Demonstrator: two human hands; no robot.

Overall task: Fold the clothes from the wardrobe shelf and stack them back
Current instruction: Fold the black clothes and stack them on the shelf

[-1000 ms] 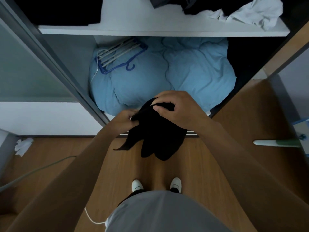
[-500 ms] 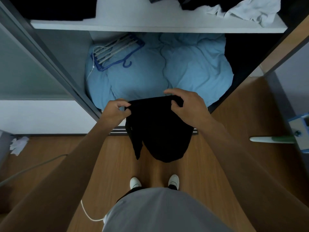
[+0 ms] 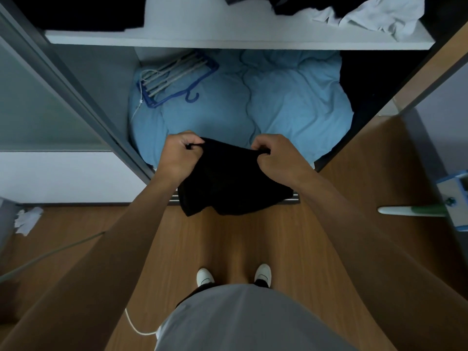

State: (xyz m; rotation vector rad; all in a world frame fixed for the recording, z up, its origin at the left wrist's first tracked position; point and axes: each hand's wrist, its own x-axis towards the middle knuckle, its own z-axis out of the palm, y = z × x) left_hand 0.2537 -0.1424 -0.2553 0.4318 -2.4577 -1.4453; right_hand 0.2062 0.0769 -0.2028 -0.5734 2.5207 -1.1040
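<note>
**Now level the top edge before you fold**

Closest to you, above the wooden floor (image 3: pixel 228 244), the black garment (image 3: pixel 228 183) hangs in front of the wardrobe, held by its upper edge. Your left hand (image 3: pixel 181 154) pinches one end of that edge, and your right hand (image 3: pixel 274 154) pinches the other end. The lower part hangs bunched and uneven, so pull the edge taut and level, let the cloth drop flat, then bring the sides together evenly. Beyond your hands lies a light blue duvet (image 3: pixel 291 105) with a blue hanger (image 3: pixel 177 77) on its left part. Farther up, the white shelf (image 3: pixel 228 41) carries a crumpled white garment (image 3: pixel 379 16) at its right end and dark clothes (image 3: pixel 88 13) at its left. The folded piece likely belongs there.
</note>
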